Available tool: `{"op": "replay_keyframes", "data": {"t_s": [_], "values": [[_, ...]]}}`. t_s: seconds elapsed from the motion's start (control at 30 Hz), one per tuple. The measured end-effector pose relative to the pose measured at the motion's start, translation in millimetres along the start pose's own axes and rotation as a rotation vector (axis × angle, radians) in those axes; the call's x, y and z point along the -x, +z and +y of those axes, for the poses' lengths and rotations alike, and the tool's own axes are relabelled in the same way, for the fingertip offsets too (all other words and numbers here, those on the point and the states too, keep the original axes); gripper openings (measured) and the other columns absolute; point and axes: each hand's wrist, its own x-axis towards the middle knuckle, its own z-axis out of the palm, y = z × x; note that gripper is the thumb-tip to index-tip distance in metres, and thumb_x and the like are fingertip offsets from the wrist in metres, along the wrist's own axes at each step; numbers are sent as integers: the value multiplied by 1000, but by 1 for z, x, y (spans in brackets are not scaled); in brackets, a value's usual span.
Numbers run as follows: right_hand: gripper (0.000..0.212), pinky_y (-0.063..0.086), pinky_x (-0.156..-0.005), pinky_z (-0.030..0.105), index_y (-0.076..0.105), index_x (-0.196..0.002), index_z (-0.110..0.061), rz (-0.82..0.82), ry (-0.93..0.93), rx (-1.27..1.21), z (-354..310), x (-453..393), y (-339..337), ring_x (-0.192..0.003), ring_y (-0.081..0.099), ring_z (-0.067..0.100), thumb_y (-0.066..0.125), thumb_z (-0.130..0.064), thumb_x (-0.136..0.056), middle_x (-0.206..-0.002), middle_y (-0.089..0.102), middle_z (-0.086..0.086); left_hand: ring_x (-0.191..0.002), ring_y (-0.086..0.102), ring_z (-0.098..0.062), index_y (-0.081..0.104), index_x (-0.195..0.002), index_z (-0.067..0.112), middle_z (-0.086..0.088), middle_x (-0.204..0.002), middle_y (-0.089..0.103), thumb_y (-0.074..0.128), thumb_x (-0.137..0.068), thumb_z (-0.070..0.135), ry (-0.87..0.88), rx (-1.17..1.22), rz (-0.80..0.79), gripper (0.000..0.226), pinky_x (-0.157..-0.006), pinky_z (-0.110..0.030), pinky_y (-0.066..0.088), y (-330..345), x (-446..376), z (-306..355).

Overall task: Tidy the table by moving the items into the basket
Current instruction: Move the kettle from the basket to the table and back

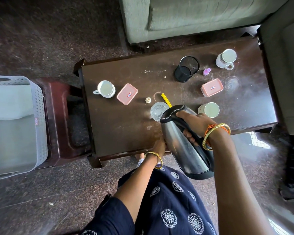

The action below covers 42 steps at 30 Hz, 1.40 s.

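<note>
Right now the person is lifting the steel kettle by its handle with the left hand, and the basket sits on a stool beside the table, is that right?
Not quite. The head view shows the right hand gripping the handle of the steel kettle, not the left. The left hand only touches the kettle's side. The rest holds: the basket sits on a stool beside the table.

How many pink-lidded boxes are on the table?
2. One pink-lidded box lies near the table's left end, beside a white mug. The other lies toward the right, just right of the black mesh cup. The kettle may hide others.
</note>
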Motion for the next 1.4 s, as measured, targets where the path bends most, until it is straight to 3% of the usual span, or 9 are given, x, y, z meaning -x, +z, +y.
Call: {"op": "replay_keyframes", "data": {"t_s": [0.27, 0.63, 0.8, 0.87, 0.97, 1.17, 1.3, 1.4], "values": [[51, 39, -40, 23, 55, -55, -8, 13, 13, 12, -3, 0, 1, -32, 41, 20, 52, -55, -75, -37, 51, 4, -67, 59, -16, 55, -74, 16, -6, -75, 62, 21, -101, 33, -12, -8, -9, 47, -60, -25, 48, -1, 0, 1], [52, 37, -36, 18, 54, -57, -8, 20, 17, 44, -9, 4, -1, -28, 40, 17, 52, -55, -77, -36, 50, 2, -65, 56, -18, 53, -74, 13, -6, -72, 59, 23, -100, 20, -30, -21, -25, 40, -60, -26, 46, -1, 0, 7], [52, 38, -39, 22, 53, -55, -8, 8, 15, 40, -11, 4, -2, -32, 40, 20, 51, -55, -77, -37, 49, 4, -61, 56, -14, 53, -72, 16, 2, -56, 63, 24, -101, 22, -19, 2, -15, 42, -49, -19, 47, -2, 2, 11], [52, 38, -41, 24, 52, -54, -8, 5, 19, 35, -10, 3, -2, -34, 40, 20, 51, -55, -76, -38, 49, 5, -57, 58, -11, 53, -72, 16, 1, -61, 64, 25, -101, 21, -4, -3, -11, 40, -45, -17, 48, -2, 2, 12], [51, 38, -41, 24, 52, -53, -9, -1, 26, 28, -8, 2, -3, -35, 40, 20, 52, -55, -76, -39, 49, 5, -61, 58, -12, 53, -72, 15, -4, -73, 60, 25, -101, 18, 24, -31, -11, 40, -53, -21, 49, -3, 3, 13], [53, 38, -41, 23, 53, -52, -10, 1, 39, 18, -3, -2, -2, -33, 41, 20, 51, -56, -77, -38, 50, 4, -62, 58, -14, 55, -73, 15, -4, -69, 61, 27, -100, 23, 8, -18, -1, 40, -44, -15, 49, -4, 4, 10], [52, 39, -42, 24, 52, -51, -9, 13, 19, 16, -2, -4, -1, -35, 41, 21, 52, -56, -73, -38, 50, 5, -66, 58, -17, 55, -71, 16, -6, -72, 62, 28, -99, 17, 20, -59, 1, 39, -70, -30, 50, -2, 7, 11], [51, 39, -41, 23, 53, -52, -9, 4, 11, 3, -2, -5, -2, -35, 41, 20, 52, -56, -73, -39, 50, 5, -67, 59, -18, 56, -70, 17, -3, -68, 64, 29, -98, 17, 11, -81, 16, 39, -71, -32, 50, -4, 8, 14]]}}
